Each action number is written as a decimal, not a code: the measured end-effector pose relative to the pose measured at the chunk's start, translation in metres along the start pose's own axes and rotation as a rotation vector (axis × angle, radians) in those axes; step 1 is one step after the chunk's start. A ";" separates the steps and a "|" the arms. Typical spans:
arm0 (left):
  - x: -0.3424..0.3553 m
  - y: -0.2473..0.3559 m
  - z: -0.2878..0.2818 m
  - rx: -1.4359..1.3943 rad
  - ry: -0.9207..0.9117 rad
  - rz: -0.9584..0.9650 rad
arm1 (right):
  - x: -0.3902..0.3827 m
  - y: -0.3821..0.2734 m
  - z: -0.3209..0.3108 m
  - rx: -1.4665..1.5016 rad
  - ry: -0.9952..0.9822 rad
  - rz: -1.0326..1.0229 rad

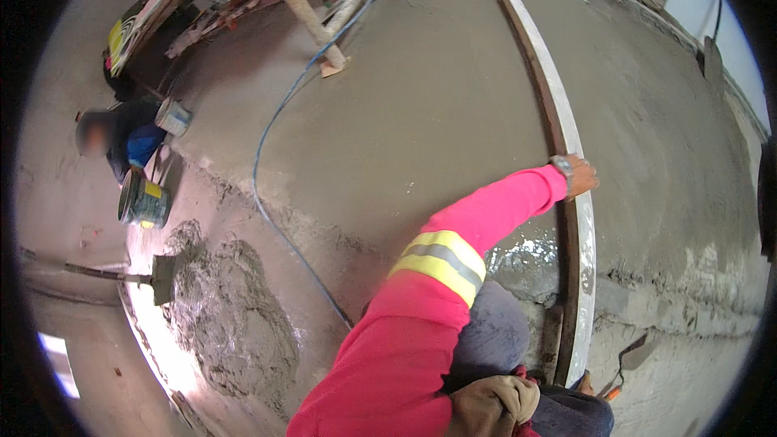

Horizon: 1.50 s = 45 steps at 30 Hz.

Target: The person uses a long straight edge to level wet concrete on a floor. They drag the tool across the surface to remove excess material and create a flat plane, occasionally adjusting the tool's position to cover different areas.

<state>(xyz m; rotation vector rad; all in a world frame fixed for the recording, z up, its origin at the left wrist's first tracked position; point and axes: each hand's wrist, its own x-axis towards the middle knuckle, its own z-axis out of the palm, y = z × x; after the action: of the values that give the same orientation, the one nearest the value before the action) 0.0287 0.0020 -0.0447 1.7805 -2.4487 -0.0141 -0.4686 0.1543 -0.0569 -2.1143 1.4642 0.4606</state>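
Observation:
A long straightedge board (pixel 581 275), pale on top with a brown side, lies across smooth wet grey mortar (pixel 421 105). My left hand (pixel 579 176), in a pink sleeve with a reflective band and a watch at the wrist, grips the board partway along, fingers over its right edge. Down at the board's near end, a small part of my right hand (pixel 586 384) shows against it; my knee hides the rest. Close to that hand lies a pointed trowel (pixel 638 353) with an orange handle.
A blue hose (pixel 257 170) curves over the floor on the left. Beyond it are a mortar heap (pixel 235 316), a shovel (pixel 164 279), a bucket (pixel 144 201) and a crouching person (pixel 129 133). A wooden trestle (pixel 307 12) stands at the far left. A wall (pixel 732 24) runs along the right.

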 end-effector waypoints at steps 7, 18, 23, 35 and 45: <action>0.047 -0.003 -0.093 -0.077 -0.259 -0.420 | 0.127 0.067 -0.151 0.163 0.209 -0.358; 0.046 0.035 -0.043 -0.174 -0.234 -0.598 | 0.271 -0.023 -0.247 0.713 0.401 -0.299; 0.036 0.009 -0.051 -0.053 -0.185 -0.660 | 0.263 0.039 -0.190 0.510 0.131 0.031; 0.083 0.049 -0.045 -0.093 -0.200 -0.467 | 0.270 0.158 -0.180 0.882 0.223 0.206; 0.068 0.060 -0.070 -0.082 -0.185 -0.441 | 0.256 0.121 -0.185 0.811 0.225 0.186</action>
<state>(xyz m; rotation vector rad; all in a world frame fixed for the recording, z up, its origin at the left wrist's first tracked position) -0.0425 -0.0401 0.0347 2.3297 -2.0699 -0.3247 -0.4934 -0.1828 -0.0752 -1.4129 1.6106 -0.2927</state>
